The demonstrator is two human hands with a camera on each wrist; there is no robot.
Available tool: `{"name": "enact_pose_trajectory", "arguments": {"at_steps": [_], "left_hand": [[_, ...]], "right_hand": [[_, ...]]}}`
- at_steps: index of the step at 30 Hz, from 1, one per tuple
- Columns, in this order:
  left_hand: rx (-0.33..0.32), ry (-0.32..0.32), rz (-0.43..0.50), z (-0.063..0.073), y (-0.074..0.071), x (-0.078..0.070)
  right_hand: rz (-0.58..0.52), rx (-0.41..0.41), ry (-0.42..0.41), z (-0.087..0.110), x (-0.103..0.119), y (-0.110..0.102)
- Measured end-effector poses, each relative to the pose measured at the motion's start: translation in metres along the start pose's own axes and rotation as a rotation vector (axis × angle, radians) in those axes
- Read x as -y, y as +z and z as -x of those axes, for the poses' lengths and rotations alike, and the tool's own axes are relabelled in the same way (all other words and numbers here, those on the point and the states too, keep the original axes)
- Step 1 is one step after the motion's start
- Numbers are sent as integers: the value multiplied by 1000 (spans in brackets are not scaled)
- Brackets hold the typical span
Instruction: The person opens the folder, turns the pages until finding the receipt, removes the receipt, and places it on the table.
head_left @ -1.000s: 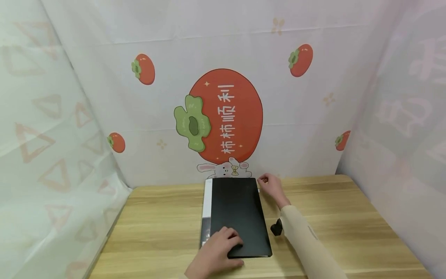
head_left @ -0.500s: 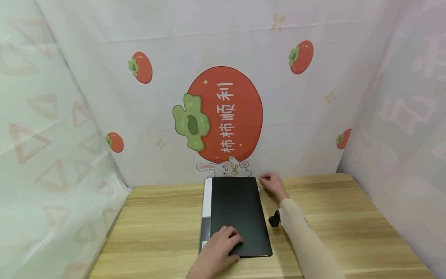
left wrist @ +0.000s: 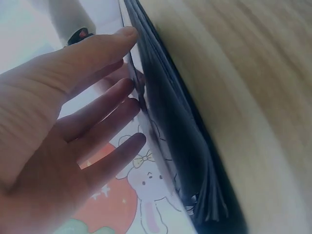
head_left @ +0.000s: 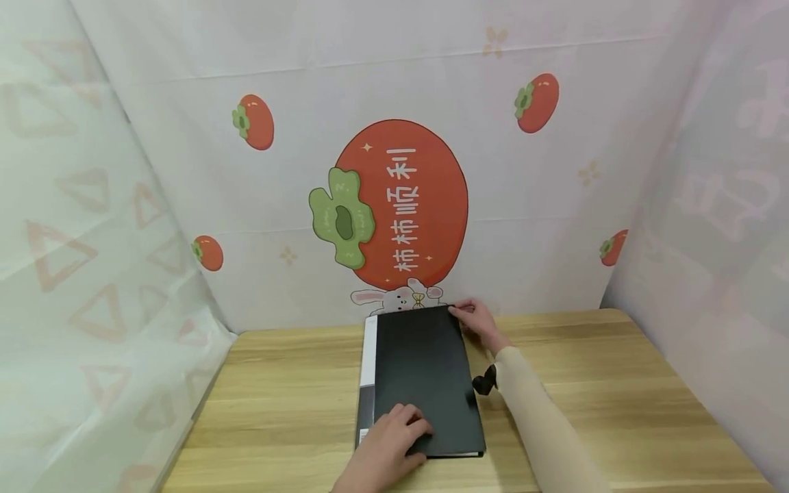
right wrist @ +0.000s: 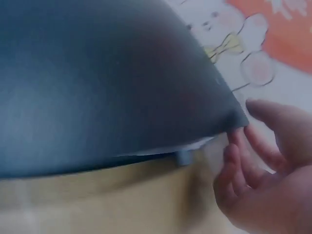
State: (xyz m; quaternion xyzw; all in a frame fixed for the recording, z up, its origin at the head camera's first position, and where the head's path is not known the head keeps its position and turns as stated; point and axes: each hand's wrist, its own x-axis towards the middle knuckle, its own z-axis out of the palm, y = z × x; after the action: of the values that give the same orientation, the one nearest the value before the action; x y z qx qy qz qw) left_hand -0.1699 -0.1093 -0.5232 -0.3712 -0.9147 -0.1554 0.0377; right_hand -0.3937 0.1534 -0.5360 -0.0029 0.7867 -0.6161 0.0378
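Observation:
A black folder [head_left: 419,383] lies on the wooden table, its pale spine strip on the left side. At its far right corner my right hand [head_left: 481,322] holds the cover, which is raised a little. In the right wrist view the fingers of the right hand [right wrist: 263,170] are under the lifted corner of the folder [right wrist: 122,87], with the thumb by its edge. My left hand [head_left: 388,445] rests on the near left part of the cover. Seen from the left wrist, the left hand [left wrist: 73,112] has fairly straight fingers against the folder [left wrist: 170,112], whose inner sheets show along the edge.
The wooden table [head_left: 283,397] stretches out on both sides of the folder. Behind it hangs a white cloth [head_left: 296,164] printed with persimmons and a rabbit. More pale cloth walls [head_left: 92,239] close off the left and right. A black wrist device [head_left: 484,381] sits at the right sleeve.
My right hand has moved left onto the folder's far right corner and taken hold of the cover, which has risen slightly. The left hand stays nearly in place.

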Motion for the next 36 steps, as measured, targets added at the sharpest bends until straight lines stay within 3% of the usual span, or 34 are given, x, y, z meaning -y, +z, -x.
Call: {"name": "enact_pose_trajectory", "arguments": {"at_steps": [5,9,14,20,27,31,33,36], "left_hand": [[-60,-26,130,3,-13,3],[-179,-93,214,4,-31,-5],[-354,-47,139,-3,-48,-20],[-437,12,32,-10,-62,-24],[-461,97,145,0,-84,-15],[-439,55,271,13,-101,-9],[-425,24,350,20,-109,-6],[-412,-16,434,29,-117,-2]], "right_hand": [[-181,147,44,2,39,-4],[-263,178,29,0,74,5],[-306,171,-1,0,122,31],[-258,178,-53,4,152,58],[-300,177,-24,5,142,56],[-334,125,-12,2,116,44],[-288,86,-19,3,99,38],[-120,48,-33,5,70,30]]}}
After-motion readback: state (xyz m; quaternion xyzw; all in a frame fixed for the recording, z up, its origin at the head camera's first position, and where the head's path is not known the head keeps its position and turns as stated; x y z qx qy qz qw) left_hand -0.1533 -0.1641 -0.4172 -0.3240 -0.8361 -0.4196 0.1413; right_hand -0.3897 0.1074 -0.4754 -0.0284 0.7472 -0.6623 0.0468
